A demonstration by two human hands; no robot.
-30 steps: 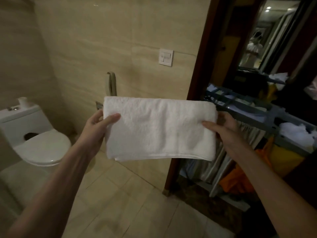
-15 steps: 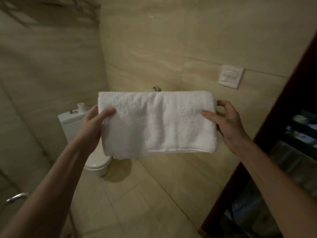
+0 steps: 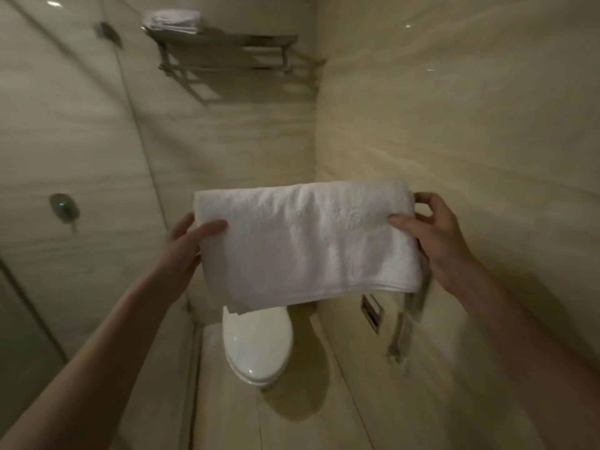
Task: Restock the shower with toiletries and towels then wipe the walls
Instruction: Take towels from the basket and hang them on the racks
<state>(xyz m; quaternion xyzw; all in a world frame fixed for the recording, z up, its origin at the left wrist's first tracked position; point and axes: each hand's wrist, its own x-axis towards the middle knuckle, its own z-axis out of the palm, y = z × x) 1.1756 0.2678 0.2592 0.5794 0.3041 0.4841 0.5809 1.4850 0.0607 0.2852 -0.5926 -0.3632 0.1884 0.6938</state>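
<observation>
Head view recorded one folded white towel, held up above one toilet, and one metal wall rack higher still, bearing one folded stack. Two hands: left hand and right hand each pinched a towel end, thumb in front, fingers curled behind, forearms extended.

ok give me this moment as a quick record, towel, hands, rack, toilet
towel: white, folded, held up level
left hand: grips its left edge, thumb on front
right hand: grips its right edge, thumb on front
rack: metal, high on the back wall, folded white cloth on its left end
toilet: white, lid shut, below the towel
</observation>
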